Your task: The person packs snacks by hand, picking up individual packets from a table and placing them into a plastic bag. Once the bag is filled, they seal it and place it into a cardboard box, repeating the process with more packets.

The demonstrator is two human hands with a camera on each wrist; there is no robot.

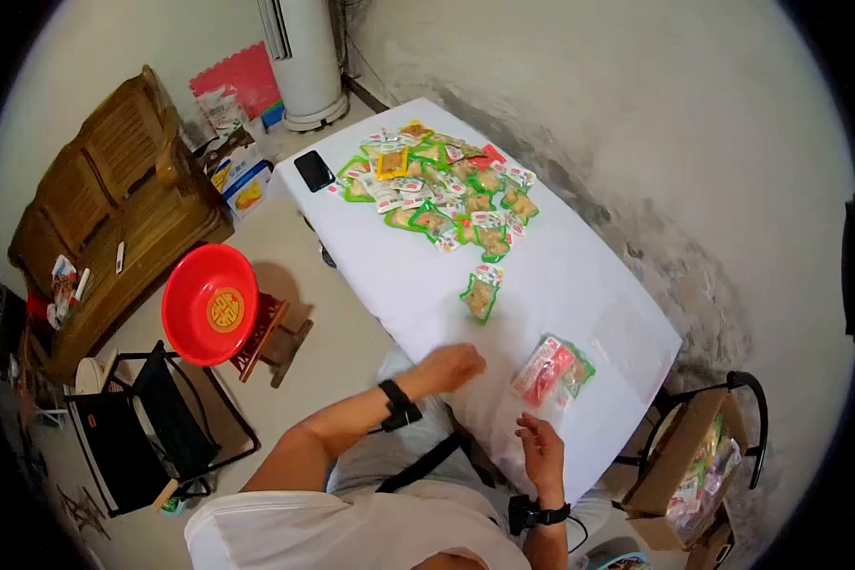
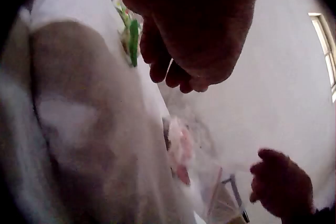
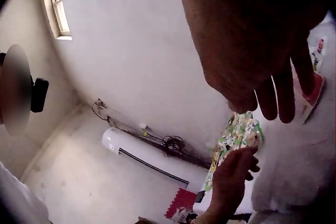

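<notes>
My left hand point(image 1: 451, 369) hovers at the near edge of the white-covered table point(image 1: 408, 304), its fingers loosely bent around nothing. To the right, my right hand point(image 1: 543, 456) is held empty, fingers relaxed and slightly spread, just below a red-and-white packet point(image 1: 544, 372) that lies against a green-edged packet point(image 1: 578, 369). One more green-edged packet point(image 1: 480, 296) lies farther up by itself. In the left wrist view the left hand point(image 2: 194, 35) is dark with its fingertips pointing down. The right wrist view has the right hand point(image 3: 257, 50) with several fingers extended.
Many green, white and yellow packets point(image 1: 432, 214) are spread over the table's far half, beside a black phone point(image 1: 313, 171). A red basin point(image 1: 185, 304) on a wooden stand, a folding chair point(image 1: 147, 427) and a wooden bench point(image 1: 114, 180) are left; an open carton point(image 1: 670, 475) is right.
</notes>
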